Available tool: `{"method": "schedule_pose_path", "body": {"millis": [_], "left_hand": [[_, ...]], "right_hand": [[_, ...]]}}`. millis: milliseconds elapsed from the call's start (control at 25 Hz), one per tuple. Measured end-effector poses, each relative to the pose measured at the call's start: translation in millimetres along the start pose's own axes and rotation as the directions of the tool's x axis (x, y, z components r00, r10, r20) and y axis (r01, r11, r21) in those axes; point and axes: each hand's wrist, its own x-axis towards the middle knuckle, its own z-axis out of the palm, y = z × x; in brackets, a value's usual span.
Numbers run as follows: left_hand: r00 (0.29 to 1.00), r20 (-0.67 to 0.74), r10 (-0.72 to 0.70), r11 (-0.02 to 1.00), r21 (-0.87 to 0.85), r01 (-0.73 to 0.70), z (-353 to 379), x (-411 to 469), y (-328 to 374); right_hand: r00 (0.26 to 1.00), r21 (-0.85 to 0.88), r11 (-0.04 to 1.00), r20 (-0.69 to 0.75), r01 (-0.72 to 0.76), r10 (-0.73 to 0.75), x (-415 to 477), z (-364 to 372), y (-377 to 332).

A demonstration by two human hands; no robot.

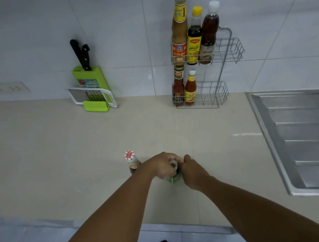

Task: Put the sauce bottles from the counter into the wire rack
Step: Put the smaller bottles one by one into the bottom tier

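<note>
While both arms reach in: two hands meet over one bottle near the counter's [56, 157] front edge.
Left hand [162, 167]: wrapped around the top of the green bottle [173, 179], fingers closed on it.
Right hand [193, 170]: pressed against the same bottle's other side, curled; a full grip cannot be told.
Red-capped bottle [130, 160]: upright, just left of the hands, untouched.
Sink [302, 141]: off to the right.
Grater [93, 97]: leaning at the wall with the knife block [85, 74].
Rack [225, 57]: against the wall, three bottles on top, two below, right halves free.
</note>
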Motion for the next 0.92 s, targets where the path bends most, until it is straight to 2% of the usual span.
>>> {"method": "schedule_pose_path", "body": {"millis": [80, 160, 320, 440, 560, 760, 840, 920], "left_hand": [[0.998, -0.047, 0.036, 0.999, -0.017, -0.037, 9.8, 7.3, -10.5], [0.990, -0.132, 0.053, 0.998, -0.028, -0.057, 19.5, 8.8, -20.2], [0.954, -0.287, 0.086, 0.977, -0.163, -0.137, 37.1, 9.9, -33.5], [0.903, -0.420, 0.095, 0.921, -0.308, -0.240, 31.2, 9.2, -14.1], [0.852, -0.504, 0.141, 0.845, -0.388, -0.369, 10.1, 0.8, 29.4], [0.857, -0.441, 0.267, 0.789, -0.411, -0.457, -27.4, -16.3, 97.3], [0.860, -0.419, 0.291, 0.813, -0.365, -0.453, -39.9, -24.5, 116.2], [0.869, -0.396, 0.296, 0.844, -0.317, -0.432, -52.8, -30.4, 128.8]], "right_hand": [[0.999, 0.047, 0.998, -0.040, -0.031, 0.033, -1.8, 6.2, -7.0], [0.995, 0.194, 0.979, -0.070, -0.060, 0.075, -1.9, 10.8, -7.5], [0.971, 0.563, 0.820, -0.117, -0.107, 0.207, -11.2, -3.8, 6.8], [0.961, 0.677, 0.736, -0.196, -0.012, 0.196, -20.9, -48.2, 22.0], [0.956, 0.691, 0.711, -0.279, 0.130, 0.095, -25.7, -123.3, 31.6], [0.894, 0.485, 0.791, -0.414, 0.374, -0.169, -43.0, -244.0, 39.3], [0.871, 0.400, 0.814, -0.428, 0.421, -0.240, -51.4, -273.3, 41.0], [0.861, 0.413, 0.788, -0.429, 0.456, -0.273, -58.0, -294.3, 42.7]]}}
